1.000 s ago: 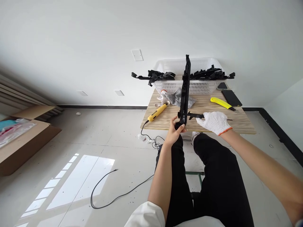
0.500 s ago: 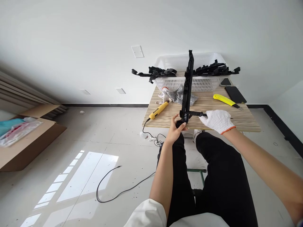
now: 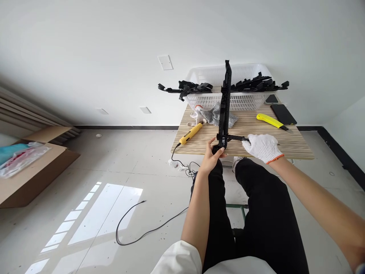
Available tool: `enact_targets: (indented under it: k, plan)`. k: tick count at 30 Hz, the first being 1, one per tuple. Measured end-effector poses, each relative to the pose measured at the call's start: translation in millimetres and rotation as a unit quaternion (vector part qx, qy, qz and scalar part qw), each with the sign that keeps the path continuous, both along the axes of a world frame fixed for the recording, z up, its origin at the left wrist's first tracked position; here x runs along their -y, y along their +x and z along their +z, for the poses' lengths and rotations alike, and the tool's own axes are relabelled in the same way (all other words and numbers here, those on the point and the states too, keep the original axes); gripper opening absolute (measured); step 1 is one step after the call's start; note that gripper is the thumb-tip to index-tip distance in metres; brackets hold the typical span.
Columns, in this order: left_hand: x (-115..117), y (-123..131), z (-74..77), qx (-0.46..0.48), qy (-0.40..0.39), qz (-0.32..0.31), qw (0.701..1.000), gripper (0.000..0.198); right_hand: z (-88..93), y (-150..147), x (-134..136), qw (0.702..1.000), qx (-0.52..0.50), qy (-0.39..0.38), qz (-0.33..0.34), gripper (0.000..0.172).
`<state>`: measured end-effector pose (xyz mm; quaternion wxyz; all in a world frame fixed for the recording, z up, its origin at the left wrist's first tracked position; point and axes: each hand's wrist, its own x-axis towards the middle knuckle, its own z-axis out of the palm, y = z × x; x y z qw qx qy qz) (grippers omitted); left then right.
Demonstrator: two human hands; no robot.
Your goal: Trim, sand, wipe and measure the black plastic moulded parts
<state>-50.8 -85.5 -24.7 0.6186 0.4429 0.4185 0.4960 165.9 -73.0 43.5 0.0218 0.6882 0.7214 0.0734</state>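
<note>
My bare left hand (image 3: 211, 158) is wrapped round the lower end of a long black plastic strip (image 3: 224, 102). The strip stands nearly upright above the table's front edge, with clips and ridges along its length. From its lower end a thin black bar (image 3: 236, 137) sticks out to the right. My right hand (image 3: 262, 147), in a white knitted glove with an orange cuff, is closed on the outer end of that bar. Whether the bar is a branch of the strip or a separate tool, I cannot tell. The right fingertips are partly hidden.
A white basket (image 3: 242, 102) with several black plastic parts (image 3: 256, 83) stands at the table's back. On the striped table (image 3: 248, 123) lie a yellow corded tool (image 3: 191, 133), gloves (image 3: 212, 114), a yellow utility knife (image 3: 269, 120) and a black phone (image 3: 283, 114). A cable (image 3: 137, 241) trails across the floor.
My right hand has moved slightly right and down, and the thin bar's outer end has dropped a little. The strip's top leans slightly further left.
</note>
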Motion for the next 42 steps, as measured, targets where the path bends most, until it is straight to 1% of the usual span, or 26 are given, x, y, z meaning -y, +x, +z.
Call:
enact_targets:
  k: [2,4,6,8,11,13,16,21,23,25,26,27,29,30,32,34,35,37,39,41,42]
  plan:
    - [0.0,0.9,0.0,-0.001,0.003,0.003,1.0,0.069,-2.9,7.7,1.6,0.998,-0.009,0.047,-0.034,0.059]
    - [0.0,0.8,0.2,-0.003,0.003,0.003,1.0,0.069,-8.1,13.6,4.4,0.99,-0.027,0.103,-0.097,0.062]
    - [0.1,0.0,0.6,-0.006,0.002,0.0,1.0,0.069,-16.9,15.2,7.2,0.979,-0.031,0.135,-0.15,0.061]
    - [0.4,-0.8,1.2,-0.006,-0.001,0.001,1.0,0.07,-27.6,13.0,8.0,0.979,-0.018,0.128,-0.16,0.057]
    - [0.9,-0.9,1.5,-0.003,-0.004,0.006,1.0,0.07,-40.3,9.3,2.4,0.986,0.01,0.069,-0.149,0.054]
    - [0.9,-0.3,1.4,-0.001,-0.005,0.007,1.0,0.07,-43.5,9.3,-5.7,0.988,0.026,0.033,-0.149,0.056]
    - [0.2,0.6,1.1,0.003,-0.004,0.004,1.0,0.072,-42.2,8.7,-21.7,0.991,0.043,0.015,-0.122,0.056]
    - [-0.5,0.8,1.9,0.003,-0.001,-0.003,1.0,0.074,-35.1,-5.0,-48.7,0.995,0.044,0.044,-0.071,0.05]
    - [0.0,0.4,2.4,0.0,0.002,-0.003,1.0,0.07,-32.5,-5.9,-56.8,0.998,0.027,0.065,-0.01,0.049]
    - [0.7,0.0,2.8,0.001,0.006,-0.001,1.0,0.066,-30.6,2.7,-62.6,0.995,0.012,0.083,0.057,0.047]
    - [0.9,0.1,2.8,0.004,0.008,0.0,1.0,0.064,-30.2,10.5,-64.8,0.993,0.003,0.096,0.068,0.046]
    - [0.9,0.4,2.8,0.008,0.011,0.002,1.0,0.062,-30.1,20.1,-66.6,0.992,-0.005,0.111,0.061,0.045]
    - [-0.1,2.1,2.3,0.014,0.018,0.003,1.0,0.056,-30.7,40.9,-69.2,0.988,-0.031,0.153,0.002,0.045]
    - [-1.2,3.2,1.7,0.015,0.02,0.004,1.0,0.051,-30.9,50.2,-70.0,0.986,-0.036,0.16,-0.015,0.046]
    - [-4.2,5.6,-0.1,0.018,0.023,0.015,0.999,0.044,-29.8,63.2,-70.8,0.987,-0.038,0.156,-0.023,0.045]
    - [-7.1,6.7,-2.2,0.033,0.025,0.029,0.999,0.042,-25.7,68.3,-72.3,0.988,-0.037,0.147,-0.025,0.043]
    - [-7.9,6.5,-3.0,0.046,0.024,0.032,0.998,0.042,-22.4,69.1,-74.1,0.988,-0.038,0.145,-0.036,0.042]
    - [-7.9,4.4,-3.6,0.079,0.015,0.017,0.997,0.039,-14.6,70.4,-81.3,0.989,-0.045,0.112,-0.085,0.043]
    - [-5.8,1.3,-2.8,0.114,0.004,-0.026,0.993,0.039,-7.0,74.0,-93.3,0.987,-0.064,0.037,-0.141,0.047]
    - [-3.3,-0.9,-1.2,0.133,0.001,-0.07,0.989,0.041,-1.6,79.3,-107.4,0.981,-0.086,-0.032,-0.17,0.049]
    - [-2.3,-1.3,-0.3,0.133,0.002,-0.08,0.988,0.041,0.3,81.6,-113.8,0.98,-0.093,-0.048,-0.172,0.048]
